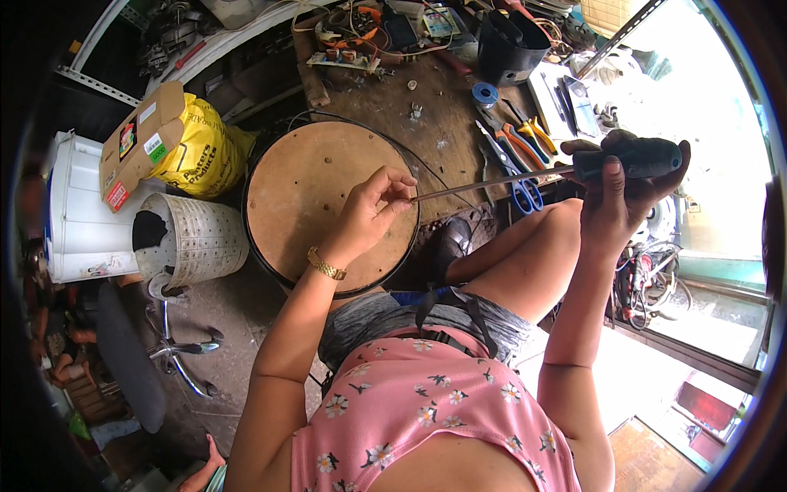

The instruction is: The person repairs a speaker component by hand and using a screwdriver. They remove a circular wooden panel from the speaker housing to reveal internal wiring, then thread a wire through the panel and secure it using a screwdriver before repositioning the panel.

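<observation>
One screwdriver [630, 159] is held over the right side of one round wooden board [299, 180], which is edged by a black rim and dotted with small fasteners or holes. The handle is gripped by the right hand [625, 176], its fingers curled partly around it and its thumb laid across. The thumb and fingers of the left hand [381, 203] are pinched together at the shaft's tip; whether a small piece is held there cannot be told.

On the wooden desk [393, 111] beyond, one pair of blue-handled scissors [526, 197], one blue spool [484, 94] and one black bucket [512, 47] are seen, along with overlapping pliers [518, 148] that cannot be surely counted. To the left, one perforated white basket [209, 240] is placed near one yellow bag [201, 152], printed with dark lettering, and one cardboard box [168, 117], marked by white, green and red labels.
</observation>
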The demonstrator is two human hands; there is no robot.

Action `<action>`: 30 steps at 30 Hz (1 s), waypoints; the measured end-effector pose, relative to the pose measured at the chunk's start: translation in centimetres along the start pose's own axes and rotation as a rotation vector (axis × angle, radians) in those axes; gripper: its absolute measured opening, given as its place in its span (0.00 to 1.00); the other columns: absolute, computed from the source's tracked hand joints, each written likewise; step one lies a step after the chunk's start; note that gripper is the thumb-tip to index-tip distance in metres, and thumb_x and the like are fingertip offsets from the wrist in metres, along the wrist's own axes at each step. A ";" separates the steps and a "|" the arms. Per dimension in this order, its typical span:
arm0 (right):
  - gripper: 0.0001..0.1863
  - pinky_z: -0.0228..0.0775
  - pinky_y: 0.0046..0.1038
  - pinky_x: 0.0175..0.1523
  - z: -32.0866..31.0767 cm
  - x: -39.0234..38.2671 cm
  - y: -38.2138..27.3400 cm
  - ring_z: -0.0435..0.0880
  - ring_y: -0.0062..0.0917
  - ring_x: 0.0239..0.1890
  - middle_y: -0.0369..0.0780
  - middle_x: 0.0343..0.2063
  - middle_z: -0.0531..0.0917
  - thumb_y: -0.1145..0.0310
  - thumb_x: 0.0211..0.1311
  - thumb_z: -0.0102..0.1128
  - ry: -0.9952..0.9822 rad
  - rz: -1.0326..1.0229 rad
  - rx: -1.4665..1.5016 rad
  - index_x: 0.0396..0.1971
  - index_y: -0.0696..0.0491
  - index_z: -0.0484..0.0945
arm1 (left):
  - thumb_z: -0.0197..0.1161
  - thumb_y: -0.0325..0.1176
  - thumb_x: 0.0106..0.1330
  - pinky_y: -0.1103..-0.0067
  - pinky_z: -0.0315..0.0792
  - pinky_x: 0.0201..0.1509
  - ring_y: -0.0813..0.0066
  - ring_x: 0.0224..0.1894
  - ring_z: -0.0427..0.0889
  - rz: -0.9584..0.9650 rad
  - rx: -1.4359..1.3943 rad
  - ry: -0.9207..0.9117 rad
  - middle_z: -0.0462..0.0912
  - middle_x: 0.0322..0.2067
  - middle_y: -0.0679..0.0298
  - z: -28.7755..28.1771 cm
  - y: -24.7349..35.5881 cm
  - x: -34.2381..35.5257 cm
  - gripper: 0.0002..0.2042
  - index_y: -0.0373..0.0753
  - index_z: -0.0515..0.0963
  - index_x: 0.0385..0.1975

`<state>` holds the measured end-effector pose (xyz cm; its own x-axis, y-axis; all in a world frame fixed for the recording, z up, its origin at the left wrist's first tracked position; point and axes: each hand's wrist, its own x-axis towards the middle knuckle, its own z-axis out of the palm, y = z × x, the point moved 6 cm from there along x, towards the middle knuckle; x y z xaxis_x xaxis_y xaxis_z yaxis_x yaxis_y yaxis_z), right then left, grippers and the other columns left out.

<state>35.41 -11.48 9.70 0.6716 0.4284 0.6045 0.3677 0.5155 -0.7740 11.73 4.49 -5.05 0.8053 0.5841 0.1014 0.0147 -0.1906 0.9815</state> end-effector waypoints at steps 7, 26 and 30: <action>0.49 0.72 0.28 0.46 0.1 -0.4 0.0 0.77 0.28 0.41 0.43 0.42 0.75 0.83 0.58 0.61 0.019 0.019 0.052 0.70 0.46 0.37 | 0.60 0.18 0.62 0.83 0.70 0.49 0.83 0.41 0.75 -0.049 -0.024 -0.007 0.76 0.34 0.70 0.1 -0.4 0.0 0.12 0.37 0.72 0.44; 0.49 0.77 0.34 0.48 1.6 -3.1 3.2 0.82 0.31 0.41 0.47 0.43 0.74 0.85 0.58 0.60 -0.089 0.097 -0.124 0.69 0.45 0.35 | 0.65 0.23 0.54 0.69 0.68 0.48 0.66 0.36 0.81 0.180 0.698 -0.222 0.82 0.28 0.67 1.5 -1.3 3.0 0.12 0.41 0.72 0.36; 0.49 0.77 0.37 0.49 3.0 -3.1 2.8 0.81 0.33 0.43 0.47 0.43 0.74 0.86 0.57 0.60 -0.160 0.044 -0.055 0.68 0.45 0.35 | 0.65 0.22 0.53 0.69 0.69 0.46 0.65 0.36 0.80 0.210 0.730 -0.197 0.82 0.28 0.66 1.5 -1.3 2.9 0.13 0.41 0.72 0.36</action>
<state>32.42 -9.19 6.21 0.5782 0.5649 0.5887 0.3780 0.4540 -0.8068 14.89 5.28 -6.30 0.9238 0.3401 0.1755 0.1807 -0.7919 0.5833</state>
